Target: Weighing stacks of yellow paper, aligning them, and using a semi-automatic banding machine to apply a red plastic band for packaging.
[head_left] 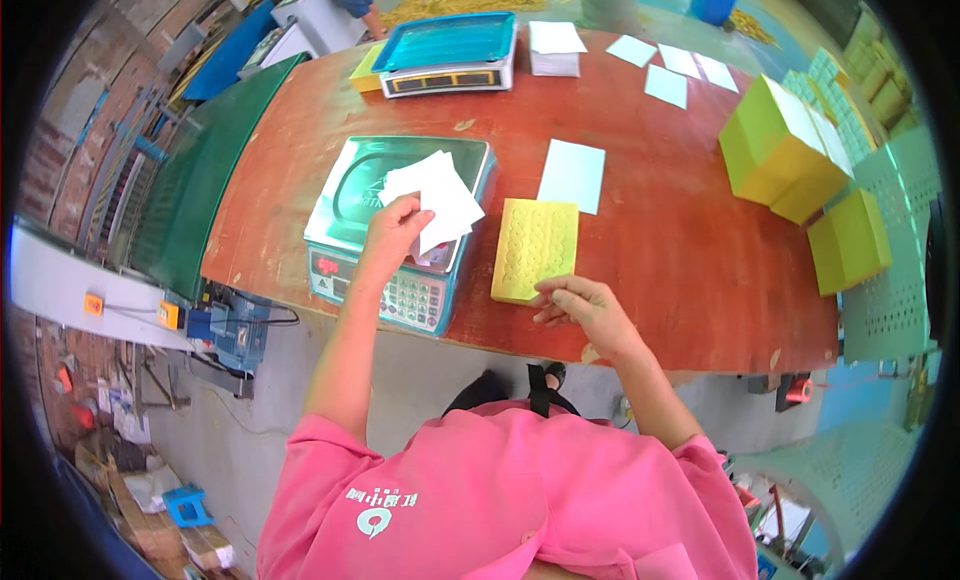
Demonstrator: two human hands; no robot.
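My left hand (392, 235) pinches a few white paper slips (437, 195) over the pan of a teal electronic scale (345, 205) at the table's near edge. To its right lies a flat yellow tray (536, 245) with rows of small round dimples. My right hand (580, 308) rests at that tray's near right corner, its fingertips touching the edge, holding nothing. A white sheet (573, 174) lies just behind the yellow tray.
The table is reddish-brown (680, 250). A second scale (450, 55) with a blue pan stands at the back, beside a stack of white sheets (555, 48); more sheets (668, 68) lie loose. Yellow-green boxes (785, 150) sit at the right. A green conveyor (200, 170) runs along the left.
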